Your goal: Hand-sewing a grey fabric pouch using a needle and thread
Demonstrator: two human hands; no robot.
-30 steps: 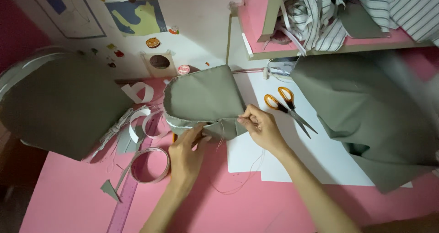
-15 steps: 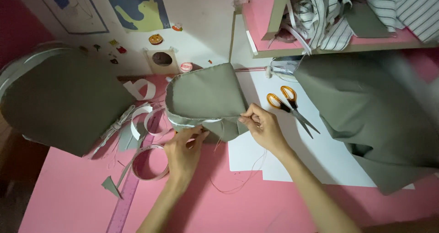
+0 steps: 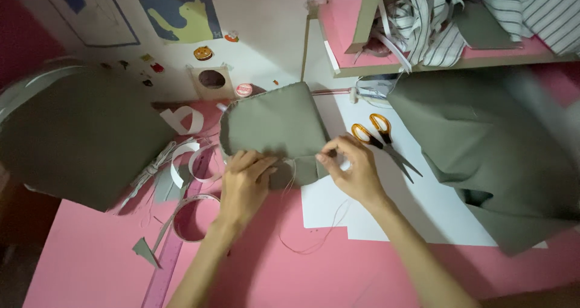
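The left hand (image 3: 244, 184) covers the near edge of the olive fabric piece (image 3: 272, 129), and any needle in the pinching right hand (image 3: 353, 166) is too small to see. The piece lies flat on the pink surface (image 3: 90, 265), rounded end toward its far edge; the left hand presses it down.

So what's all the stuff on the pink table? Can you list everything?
fabric piece: one, grey-green, middle, under both hands
scissors: one, orange handles, on the white paper
white paper: some sheets, right of middle
big cloth: one, grey-green, right
flat fabric: one, grey-green, left
tape loops: several, white, left of middle
ruler: one, purple, bottom left
striped cloth: heap, shelf
thread: thin, trailing below
left hand: pressing the piece
right hand: pinching its edge
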